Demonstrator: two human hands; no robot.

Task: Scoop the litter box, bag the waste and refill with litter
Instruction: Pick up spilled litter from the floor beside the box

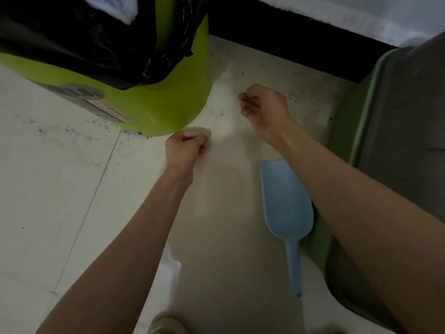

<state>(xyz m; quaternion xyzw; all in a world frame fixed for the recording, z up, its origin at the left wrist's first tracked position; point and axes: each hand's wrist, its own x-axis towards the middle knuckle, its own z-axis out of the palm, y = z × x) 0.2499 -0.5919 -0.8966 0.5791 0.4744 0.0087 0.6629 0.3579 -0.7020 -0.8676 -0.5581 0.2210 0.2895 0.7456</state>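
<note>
Blue scoop (286, 208) lies flat on floor (60, 189), handle toward the person.

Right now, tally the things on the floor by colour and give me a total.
Green: 2, the bin and the litter box
Blue: 1, the scoop
Black: 1, the bag lining the bin
Total: 4
</note>
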